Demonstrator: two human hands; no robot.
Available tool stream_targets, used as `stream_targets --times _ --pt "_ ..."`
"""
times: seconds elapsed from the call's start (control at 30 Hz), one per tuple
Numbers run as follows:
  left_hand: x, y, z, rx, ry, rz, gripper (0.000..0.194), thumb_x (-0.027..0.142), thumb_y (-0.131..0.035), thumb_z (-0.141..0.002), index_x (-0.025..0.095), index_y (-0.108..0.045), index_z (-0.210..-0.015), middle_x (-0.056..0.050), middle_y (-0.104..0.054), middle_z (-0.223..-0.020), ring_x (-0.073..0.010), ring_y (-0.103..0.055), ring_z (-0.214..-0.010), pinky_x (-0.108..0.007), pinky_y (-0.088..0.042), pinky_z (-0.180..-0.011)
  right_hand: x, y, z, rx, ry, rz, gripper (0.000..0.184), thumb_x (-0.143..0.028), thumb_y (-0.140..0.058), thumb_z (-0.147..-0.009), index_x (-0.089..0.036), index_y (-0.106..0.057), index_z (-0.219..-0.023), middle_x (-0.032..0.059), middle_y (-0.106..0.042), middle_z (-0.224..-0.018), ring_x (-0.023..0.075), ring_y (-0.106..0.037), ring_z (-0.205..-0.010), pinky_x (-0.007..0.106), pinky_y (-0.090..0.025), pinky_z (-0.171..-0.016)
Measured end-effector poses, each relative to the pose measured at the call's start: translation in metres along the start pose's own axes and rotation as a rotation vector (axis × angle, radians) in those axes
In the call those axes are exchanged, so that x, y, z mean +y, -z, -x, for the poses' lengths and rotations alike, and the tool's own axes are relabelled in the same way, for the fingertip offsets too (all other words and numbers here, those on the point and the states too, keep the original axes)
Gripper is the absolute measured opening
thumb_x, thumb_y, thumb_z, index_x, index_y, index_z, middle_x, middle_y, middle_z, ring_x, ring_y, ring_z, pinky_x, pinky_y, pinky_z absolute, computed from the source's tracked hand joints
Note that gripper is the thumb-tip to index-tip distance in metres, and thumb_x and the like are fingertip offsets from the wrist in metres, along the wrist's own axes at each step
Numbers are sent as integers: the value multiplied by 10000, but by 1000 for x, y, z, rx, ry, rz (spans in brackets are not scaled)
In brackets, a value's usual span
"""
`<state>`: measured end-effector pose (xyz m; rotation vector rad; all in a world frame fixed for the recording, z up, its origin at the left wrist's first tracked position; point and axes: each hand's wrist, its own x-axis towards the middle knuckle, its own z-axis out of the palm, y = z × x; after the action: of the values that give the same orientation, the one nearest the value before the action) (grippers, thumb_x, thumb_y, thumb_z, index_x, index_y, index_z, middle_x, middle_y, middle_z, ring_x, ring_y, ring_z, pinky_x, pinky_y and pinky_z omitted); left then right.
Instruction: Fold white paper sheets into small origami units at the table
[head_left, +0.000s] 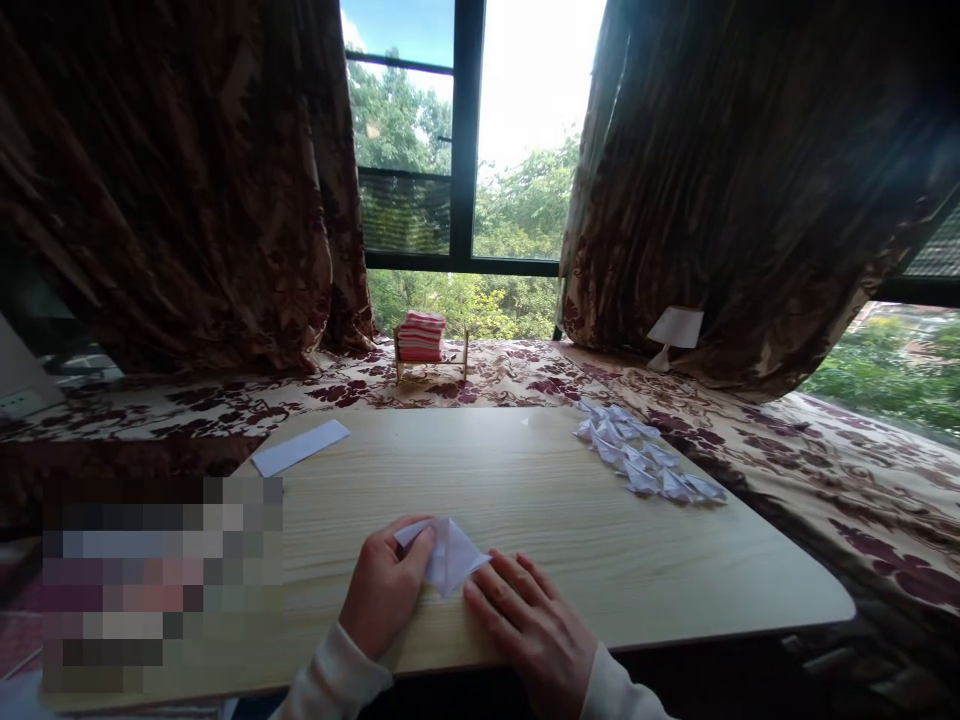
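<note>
A piece of folded white paper (450, 560) with pointed corners is held just above or on the table, near its front edge. My left hand (386, 580) grips its left part, thumb on top and fingers behind. My right hand (529, 620) lies palm down with fingers stretched out, the fingertips at the paper's right corner; I cannot tell whether they press on it. On the right of the table sits a cluster of several folded white paper pieces (637, 455). A flat stack or strip of white paper (301, 447) lies at the far left.
The pale wooden table (360, 490) has a rounded right corner. Behind it, a flower-patterned cloth ledge (510, 375) bears a small rack (431, 372) with red-and-white striped cloths (421, 337) and a little white lamp (675, 328). Blurred squares hide the table's left part. Dark curtains flank a window.
</note>
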<state>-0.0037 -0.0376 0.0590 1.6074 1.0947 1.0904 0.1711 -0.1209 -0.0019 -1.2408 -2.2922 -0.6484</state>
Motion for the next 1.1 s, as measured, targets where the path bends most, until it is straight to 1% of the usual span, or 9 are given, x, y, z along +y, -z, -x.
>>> stream_targets --times 0.17,0.33,0.47,0.57,0.63,0.7,0.77,0.87,1.1 --pt "1 3 16 2 5 11 220 273 -560 -712 135 -684 -829 -20 -680 -726 -181 -598 -713 -224 -448 -608 -11 -2 12 106 15 23 380 -202 -327 -875 -202 -494 -1216 23 -491 -1279 246 -340 -1224 407 -193 -1039" --pt "7 5 17 33 -23 33 240 295 -556 -708 123 -677 -822 -43 -687 -735 -187 -602 -672 -241 -455 -581 -20 0 19 107 -9 9 360 -245 -418 -843 -234 -507 -1191 46 -523 -1245 251 -400 -1179 396 -305 -974" --pt "16 9 2 122 -95 47 230 281 -573 -675 124 -679 -805 -56 -688 -762 -203 -609 -717 -260 -456 -640 -16 43 -14 13 22 -219 507 -473 -529 -730 -258 -497 -1188 71 -608 -1109 230 -560 -966 331 -448 -822" --pt "20 11 -10 196 -137 70 209 264 -579 -656 132 -677 -783 -55 -684 -787 -201 -602 -744 -264 -444 -681 -5 65 -64 123 -313 -428 433 -280 -511 -769 -231 -477 -1198 78 -557 -1164 205 -514 -1042 332 -422 -878" --pt "18 12 -16 201 -138 110 211 265 -576 -656 134 -670 -791 -44 -681 -751 -189 -600 -700 -260 -448 -645 6 53 -96 303 -533 -568 406 -253 -517 -742 -196 -517 -1145 106 -547 -1155 227 -523 -1021 367 -445 -839" --pt "13 11 -20 186 -126 159 227 273 -580 -659 132 -663 -816 -29 -674 -709 -174 -595 -657 -249 -446 -603 17 23 -119 295 -695 -890 380 -235 -526 -699 -177 -550 -1074 89 -625 -968 200 -607 -776 328 -510 -633" --pt "6 10 -23 165 -105 211 254 293 -589 -664 128 -657 -846 -15 -664 -672 -161 -587 -629 -241 -439 -578 26 -10 -130 259 -676 -980 254 -182 -443 -704 -150 -605 -896 25 -639 -657 145 -583 -521 267 -488 -476" --pt "-2 6 -24 94 -55 283 285 328 -628 -652 115 -655 -840 0 -643 -616 -150 -580 -598 -241 -439 -568 29 -39 -130 309 -658 -1000 253 -144 -397 -695 -152 -595 -852 12 -635 -633 133 -581 -525 243 -477 -481" --pt "-12 7 -26 55 123 317 215 290 -538 -817 125 -571 -952 -26 -610 -878 -134 -588 -734 -309 -492 -659 19 -28 -120 397 -594 -846 187 -130 -498 -655 -188 -650 -746 65 -630 -870 199 -549 -852 327 -447 -747"
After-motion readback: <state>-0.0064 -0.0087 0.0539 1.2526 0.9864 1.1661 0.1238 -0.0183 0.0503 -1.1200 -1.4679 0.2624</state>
